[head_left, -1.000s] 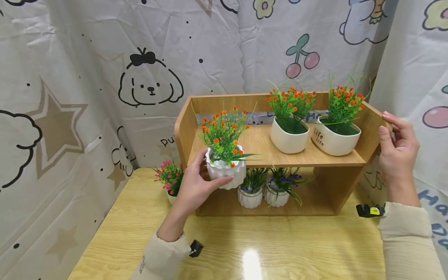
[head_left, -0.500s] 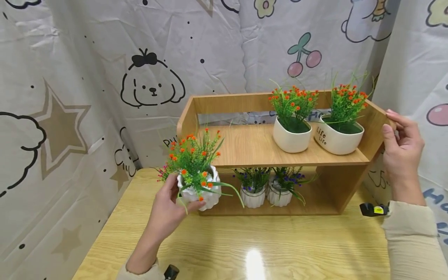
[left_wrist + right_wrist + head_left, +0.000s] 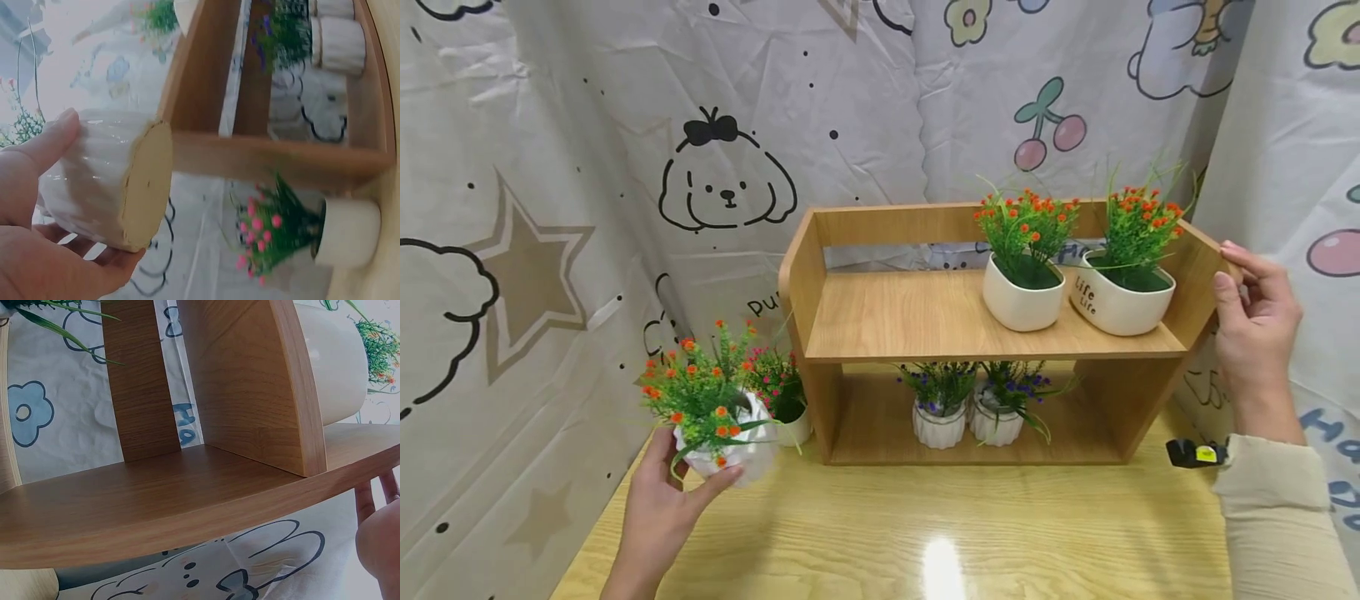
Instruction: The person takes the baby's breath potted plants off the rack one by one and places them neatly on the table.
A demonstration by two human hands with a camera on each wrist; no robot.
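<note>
My left hand grips a white ribbed flowerpot with orange flowers, held tilted in the air left of the wooden shelf. In the left wrist view the pot's flat tan base faces the camera, thumb on one side and fingers on the other. Behind it, a white pot with pink flowers stands on the table beside the shelf. My right hand pinches the upper front edge of the shelf's right side panel. In the right wrist view only some fingers show, by that panel.
On the upper board stand two white pots with orange flowers, one plain, one lettered. Two ribbed pots with purple flowers, a left one and a right one, stand on the lower board. A printed curtain hangs behind the table.
My left hand has carried the ribbed pot from in front of the upper board, left and down past the shelf's left end. My right hand stays on the side panel.
</note>
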